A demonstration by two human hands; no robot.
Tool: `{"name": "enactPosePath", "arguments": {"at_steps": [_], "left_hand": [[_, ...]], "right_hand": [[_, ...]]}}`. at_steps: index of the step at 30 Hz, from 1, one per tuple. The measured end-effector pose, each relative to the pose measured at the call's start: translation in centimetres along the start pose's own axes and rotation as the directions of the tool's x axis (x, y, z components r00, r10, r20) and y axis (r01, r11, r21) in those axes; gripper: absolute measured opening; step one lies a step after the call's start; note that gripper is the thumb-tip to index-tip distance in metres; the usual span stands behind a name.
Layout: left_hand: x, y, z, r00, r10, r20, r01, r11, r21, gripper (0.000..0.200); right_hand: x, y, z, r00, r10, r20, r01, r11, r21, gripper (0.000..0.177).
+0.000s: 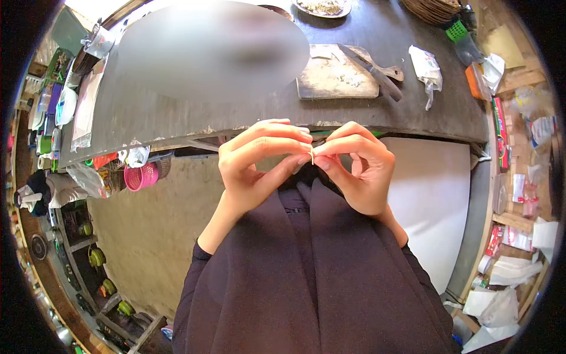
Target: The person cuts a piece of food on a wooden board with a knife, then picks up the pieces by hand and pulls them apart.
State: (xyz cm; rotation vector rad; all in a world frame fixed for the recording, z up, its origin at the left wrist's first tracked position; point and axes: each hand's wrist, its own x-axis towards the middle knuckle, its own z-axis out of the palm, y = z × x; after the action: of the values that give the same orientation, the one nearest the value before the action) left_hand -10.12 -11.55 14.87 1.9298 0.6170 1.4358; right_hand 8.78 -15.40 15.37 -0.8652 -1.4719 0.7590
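Note:
In front of my chest, just off the table's near edge, my left hand (253, 156) and my right hand (359, 165) meet fingertip to fingertip. Both pinch a small, thin, pale piece (312, 156) between thumb and forefinger; its kind is too small to make out. Beyond my right hand, a wooden cutting board (309, 85) lies on the table with small whitish chopped bits (349, 76) on it. A knife (371, 69) with a dark handle rests slantwise across the board, its handle past the right edge.
The dark table (177, 121) spans the far side; a blurred oval hides part of it. A white plastic bag (425, 68) lies right of the board, and a plate of food bits (325, 7) stands at the back. A pink basket (141, 176) hangs below the left edge.

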Motion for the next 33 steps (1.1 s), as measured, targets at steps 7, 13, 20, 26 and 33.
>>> {"name": "enactPosePath", "arguments": {"at_steps": [7,13,20,26,33], "left_hand": [[-1.3,0.7,-0.2,0.998,-0.02,-0.054,0.018,0.999,-0.041,0.023],[-1.8,1.0,-0.4,0.998,-0.028,-0.058,0.025,0.999,-0.037,0.023],[-1.4,0.6,-0.4,0.999,-0.051,-0.012,0.051,0.998,-0.028,0.024],[-0.7,0.1,0.4,0.992,-0.128,0.014,0.129,0.986,-0.106,0.023],[0.7,-0.9,1.8,0.985,-0.166,0.041,0.169,0.98,-0.109,0.021]], "right_hand": [[-0.9,-0.2,1.0,1.0,0.019,-0.001,-0.019,0.998,0.065,0.015],[-1.0,-0.2,1.1,0.999,0.015,0.034,-0.018,0.997,0.081,0.014],[-0.8,0.2,0.8,0.998,0.029,0.051,-0.032,0.996,0.079,0.015],[-0.5,0.9,-0.3,0.998,0.027,0.054,-0.03,0.998,0.053,0.016],[0.5,1.3,-1.9,0.999,0.038,0.029,-0.038,0.999,0.02,0.018]]}}
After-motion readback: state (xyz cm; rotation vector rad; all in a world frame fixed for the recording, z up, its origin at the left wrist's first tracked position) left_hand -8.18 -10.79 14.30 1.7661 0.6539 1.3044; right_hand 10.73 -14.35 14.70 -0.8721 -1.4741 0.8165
